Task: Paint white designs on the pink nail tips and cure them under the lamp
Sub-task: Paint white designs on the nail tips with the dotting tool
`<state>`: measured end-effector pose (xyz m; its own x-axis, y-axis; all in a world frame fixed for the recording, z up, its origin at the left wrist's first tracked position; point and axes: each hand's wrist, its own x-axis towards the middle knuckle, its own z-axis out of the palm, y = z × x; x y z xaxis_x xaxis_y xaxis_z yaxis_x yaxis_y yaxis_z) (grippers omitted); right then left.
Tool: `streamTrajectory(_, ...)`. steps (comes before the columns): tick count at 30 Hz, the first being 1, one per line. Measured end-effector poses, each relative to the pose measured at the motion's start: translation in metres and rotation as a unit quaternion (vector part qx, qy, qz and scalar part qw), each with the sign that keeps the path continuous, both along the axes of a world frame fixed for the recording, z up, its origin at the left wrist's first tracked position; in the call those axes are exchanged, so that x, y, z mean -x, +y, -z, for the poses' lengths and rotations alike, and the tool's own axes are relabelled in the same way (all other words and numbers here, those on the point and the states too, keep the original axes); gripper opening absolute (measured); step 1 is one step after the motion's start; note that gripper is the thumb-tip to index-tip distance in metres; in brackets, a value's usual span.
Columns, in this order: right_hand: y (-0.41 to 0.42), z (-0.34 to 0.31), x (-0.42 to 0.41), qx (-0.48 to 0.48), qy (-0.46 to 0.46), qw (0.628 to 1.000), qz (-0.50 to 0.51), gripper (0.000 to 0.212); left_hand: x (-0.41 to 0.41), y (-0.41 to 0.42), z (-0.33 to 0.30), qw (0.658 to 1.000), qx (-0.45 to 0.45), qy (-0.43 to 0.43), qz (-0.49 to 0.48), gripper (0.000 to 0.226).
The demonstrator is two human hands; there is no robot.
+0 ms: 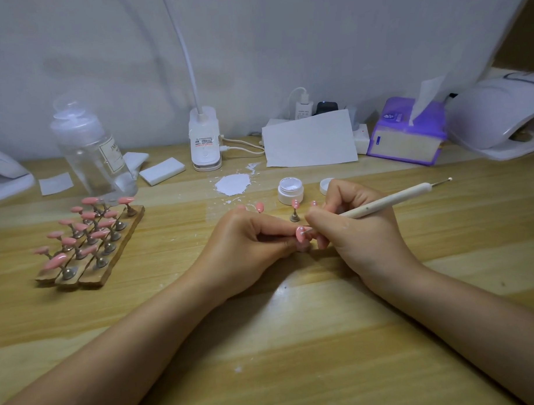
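Note:
My left hand pinches a small stand that carries a pink nail tip. My right hand holds a white dotting tool like a pen, its tip touching that nail tip. Just behind the hands stand three more pink tips on metal stands, one with white dots. An open jar of white gel sits beyond them, its lid beside it. Several plain pink tips stand on wooden strips at the left. The white curing lamp is at the far right.
A clear pump bottle stands behind the wooden strips. A desk-lamp base, white paper sheet, purple tissue box, sponge blocks and a white paint smear lie along the back of the wooden table.

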<state>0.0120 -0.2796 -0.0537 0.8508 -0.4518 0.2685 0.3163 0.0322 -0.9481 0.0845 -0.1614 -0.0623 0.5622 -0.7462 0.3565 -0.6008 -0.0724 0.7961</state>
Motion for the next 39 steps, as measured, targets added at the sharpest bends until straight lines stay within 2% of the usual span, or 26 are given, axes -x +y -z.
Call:
streamTrajectory(4, 0.002, -0.003, 0.004, 0.006, -0.025, 0.999, 0.033, 0.041, -0.002, 0.000, 0.001, 1.000, -0.013, 0.010, -0.007, 0.015)
streamTrajectory(9, -0.017, -0.024, -0.004, 0.064, -0.038, 0.990, 0.122, 0.041, -0.003, 0.000, 0.002, 0.999, -0.007, 0.046, -0.028, 0.009)
streamTrajectory(12, -0.040, -0.036, -0.023, 0.147, 0.018, 0.975, 0.164, 0.035, -0.003, 0.000, 0.002, 0.998, -0.011, 0.051, -0.030, 0.006)
streamTrajectory(16, -0.050, -0.036, -0.053, 0.252, 0.106, 0.953, 0.128, 0.037, -0.002, 0.000, 0.001, 0.998, -0.008, 0.057, -0.029, 0.008)
streamTrajectory(25, -0.051, -0.017, -0.089, 0.377, 0.200, 0.897, 0.116, 0.034, -0.002, 0.000, 0.001, 0.998, -0.001, 0.063, -0.030, 0.007)
streamTrajectory(32, -0.048, -0.019, -0.085, 0.389, 0.194, 0.894, 0.108, 0.034, -0.001, 0.000, 0.000, 0.998, 0.005, 0.060, -0.028, 0.008)
streamTrajectory(36, -0.038, -0.032, -0.063, 0.291, 0.082, 0.941, 0.150, 0.036, 0.000, 0.001, 0.001, 0.998, 0.009, 0.067, -0.019, 0.010)
streamTrajectory(39, -0.026, -0.032, -0.029, 0.196, 0.006, 0.974, 0.115, 0.034, -0.001, 0.001, 0.001, 0.997, 0.015, 0.071, -0.013, 0.011)
